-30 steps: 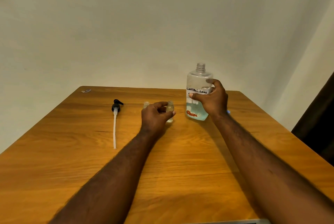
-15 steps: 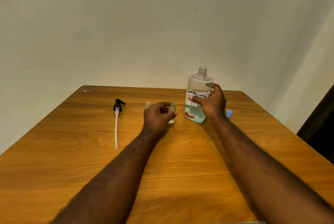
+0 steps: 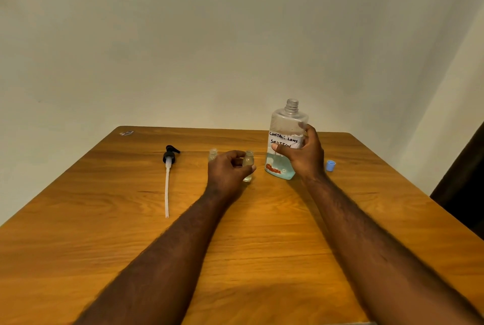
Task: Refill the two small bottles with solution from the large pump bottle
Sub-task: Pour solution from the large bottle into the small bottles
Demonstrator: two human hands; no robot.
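The large clear bottle (image 3: 287,125), with a handwritten white label and blue liquid at its bottom, stands uncapped on the wooden table (image 3: 262,233). My right hand (image 3: 303,154) grips its body. Just left of it, my left hand (image 3: 229,170) pinches a small clear bottle (image 3: 248,159) that stands open on the table. The second small clear bottle (image 3: 213,154) stands open behind my left hand, partly hidden by it. The black pump head with its long white tube (image 3: 168,167) lies flat to the left.
A small blue cap (image 3: 330,165) sits on the table right of the large bottle. A small scrap (image 3: 126,133) lies at the far left corner. A plain wall stands behind the table, and something dark (image 3: 463,188) is at the right edge.
The large bottle, tilted slightly a second ago, now stands upright in my right hand. My left hand stays on the small bottle.
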